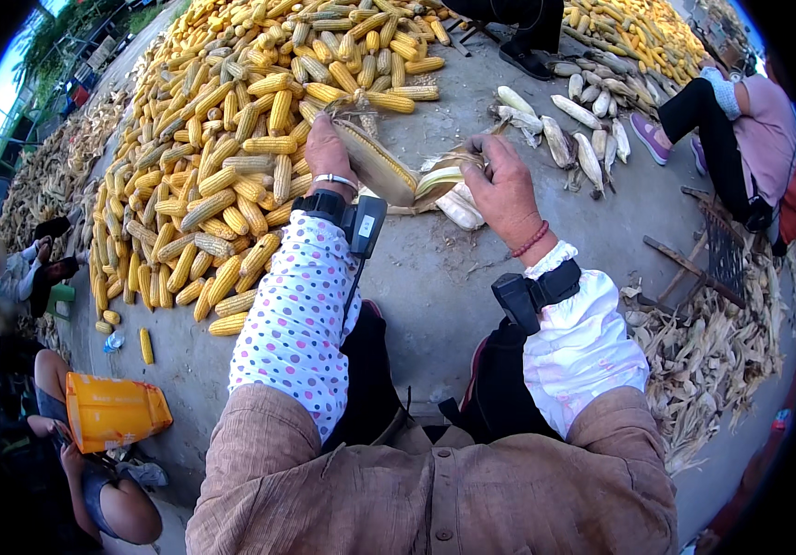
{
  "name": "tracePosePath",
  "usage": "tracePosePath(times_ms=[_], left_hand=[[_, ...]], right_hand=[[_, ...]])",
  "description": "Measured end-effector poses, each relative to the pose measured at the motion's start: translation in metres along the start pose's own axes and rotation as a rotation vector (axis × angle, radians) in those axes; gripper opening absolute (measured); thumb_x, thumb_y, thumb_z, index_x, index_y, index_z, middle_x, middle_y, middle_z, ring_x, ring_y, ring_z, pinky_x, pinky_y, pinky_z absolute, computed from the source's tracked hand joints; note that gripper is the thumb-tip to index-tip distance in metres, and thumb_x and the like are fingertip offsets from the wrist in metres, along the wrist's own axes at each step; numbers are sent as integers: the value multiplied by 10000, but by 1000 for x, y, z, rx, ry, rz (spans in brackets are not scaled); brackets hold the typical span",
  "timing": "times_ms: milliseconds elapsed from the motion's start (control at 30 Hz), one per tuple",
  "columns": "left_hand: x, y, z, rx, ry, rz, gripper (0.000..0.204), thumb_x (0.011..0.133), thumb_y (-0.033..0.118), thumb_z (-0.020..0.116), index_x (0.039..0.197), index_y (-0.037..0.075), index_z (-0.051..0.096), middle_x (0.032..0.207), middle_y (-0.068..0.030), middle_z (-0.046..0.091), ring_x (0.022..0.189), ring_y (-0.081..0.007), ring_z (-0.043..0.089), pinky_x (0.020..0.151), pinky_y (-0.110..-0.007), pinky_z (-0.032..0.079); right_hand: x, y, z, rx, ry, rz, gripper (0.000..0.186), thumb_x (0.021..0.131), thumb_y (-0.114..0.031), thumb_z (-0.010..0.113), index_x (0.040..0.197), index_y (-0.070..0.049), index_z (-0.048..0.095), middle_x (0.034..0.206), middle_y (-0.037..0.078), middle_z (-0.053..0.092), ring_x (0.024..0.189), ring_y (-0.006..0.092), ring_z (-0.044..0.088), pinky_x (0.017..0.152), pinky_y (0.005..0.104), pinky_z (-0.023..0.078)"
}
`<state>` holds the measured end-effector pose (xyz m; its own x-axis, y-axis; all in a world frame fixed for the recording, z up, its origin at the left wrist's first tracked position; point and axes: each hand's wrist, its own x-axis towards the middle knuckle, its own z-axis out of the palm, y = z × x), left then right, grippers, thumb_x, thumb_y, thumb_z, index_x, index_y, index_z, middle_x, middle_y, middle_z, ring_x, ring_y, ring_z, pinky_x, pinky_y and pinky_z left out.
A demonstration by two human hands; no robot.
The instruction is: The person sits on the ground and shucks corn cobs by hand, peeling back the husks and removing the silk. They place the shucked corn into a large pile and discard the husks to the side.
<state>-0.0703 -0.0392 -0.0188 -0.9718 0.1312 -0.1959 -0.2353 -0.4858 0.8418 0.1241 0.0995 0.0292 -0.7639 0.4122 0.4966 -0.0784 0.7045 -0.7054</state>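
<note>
In front of me I hold an ear of corn (392, 164) with its husk partly peeled back, so a strip of yellow kernels shows. My left hand (327, 153) is closed round one end of it. Thumb and fingers of my right hand (507, 190) pinch the dry husk (442, 176) that spreads from the other end. Just below this lies a pale ear in its husk (459, 207) on the concrete. A big heap of bare yellow cobs (222, 176) reaches close to my left hand and forearm.
More ears in husks (589, 163) lie ahead to the right, near a seated person in pink (772, 139). A low folding stool (708, 254) and loose husks (694, 361) are at the right. At the left stands an orange bucket (118, 412) beside another person.
</note>
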Motion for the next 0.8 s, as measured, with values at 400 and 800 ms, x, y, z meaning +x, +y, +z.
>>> tracePosePath(times_ms=[400, 800], left_hand=[[-57, -16, 42, 448, -417, 140, 351, 871, 319, 477, 921, -11, 584, 796, -31, 558, 746, -119, 468, 709, -250, 395], [-77, -10, 53, 490, -504, 75, 335, 871, 293, 440, 947, -3, 575, 859, -49, 568, 782, -128, 475, 736, -250, 391]], right_hand=[[11, 12, 36, 221, -45, 242, 348, 742, -185, 635, 1016, 22, 579, 961, 181, 604, 899, 283, 582, 778, 333, 456], [9, 16, 31, 803, 27, 532, 186, 761, -101, 621, 888, 34, 610, 819, 67, 633, 750, 133, 583, 679, 266, 461]])
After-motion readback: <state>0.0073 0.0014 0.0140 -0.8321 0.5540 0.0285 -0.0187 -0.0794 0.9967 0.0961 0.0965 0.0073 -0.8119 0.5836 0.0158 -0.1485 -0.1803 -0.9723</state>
